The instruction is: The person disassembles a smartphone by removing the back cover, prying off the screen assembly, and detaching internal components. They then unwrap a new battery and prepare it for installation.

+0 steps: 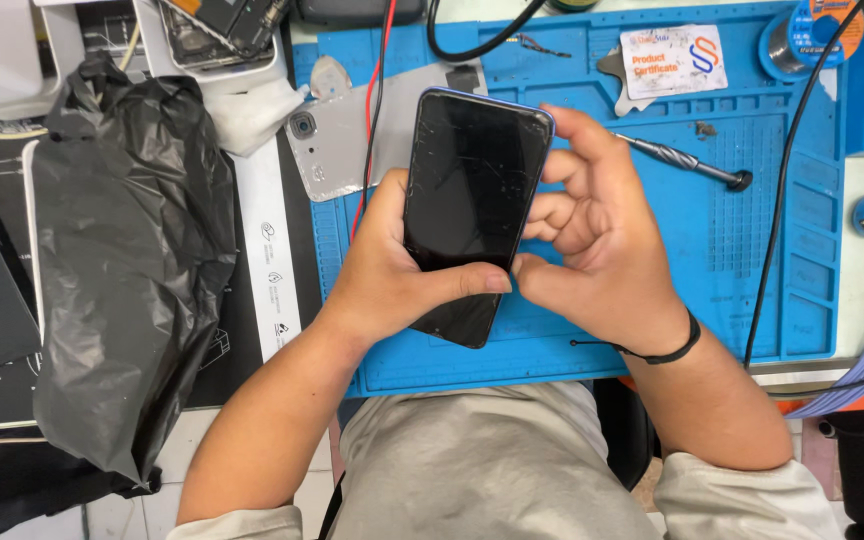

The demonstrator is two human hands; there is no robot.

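Our left hand (392,275) and right hand (592,230) both grip the cracked smartphone (472,190) tightly; a screwdriver (687,162) lies at 3 o'clock on the blue mat (752,300).

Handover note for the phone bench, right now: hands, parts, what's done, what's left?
Left hand: grips the dark phone from below, thumb across its cracked screen.
Right hand: fingers curled on the phone's right edge.
Phone is held above the blue mat, screen up, in one piece.
Screwdriver lies on the mat, untouched; a silver back cover lies at the mat's left edge.
Done: nothing visibly opened. Left: any opening of the phone.
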